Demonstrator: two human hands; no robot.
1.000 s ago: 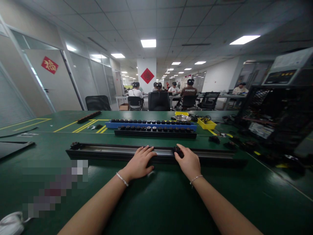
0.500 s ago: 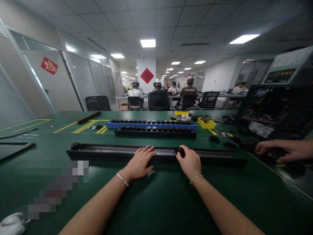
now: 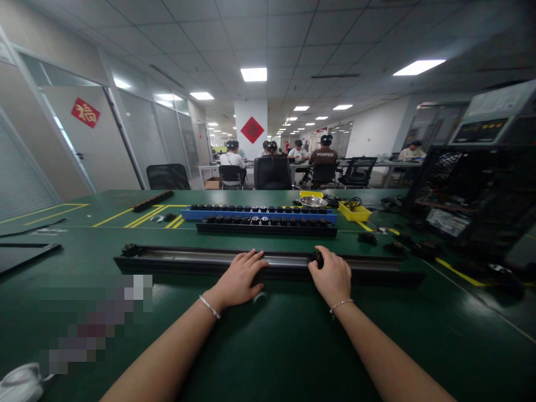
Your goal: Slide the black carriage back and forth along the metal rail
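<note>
Head view, read from my remote seat as a clock face: a green table point(image 3: 268, 346) spreads across the lower half, lined with yellow tape point(image 3: 144, 216). At 6 o'clock I have a long black rail point(image 3: 180, 255) lying crosswise. The left hand point(image 3: 239, 279), near 7 o'clock, rests on it with fingers spread, gripping nothing I can see. The right hand point(image 3: 334, 276), between 4 and 5, pinches a small black part point(image 3: 317, 258) at the rail's channel; the 2 hands are apart. Just below the dial's centre I see a blue rail point(image 3: 192, 215) and a shorter black rail point(image 3: 268, 229), both carrying rows of black parts. At 3 o'clock stands an open black case point(image 3: 448, 184).

Beyond is a room with ceiling panels, lights and seated people. I can read "福" on a red diamond point(image 3: 86, 113) towards 10 o'clock, and "PUMPKIN" on a brown shirt point(image 3: 325, 157) at 2.
</note>
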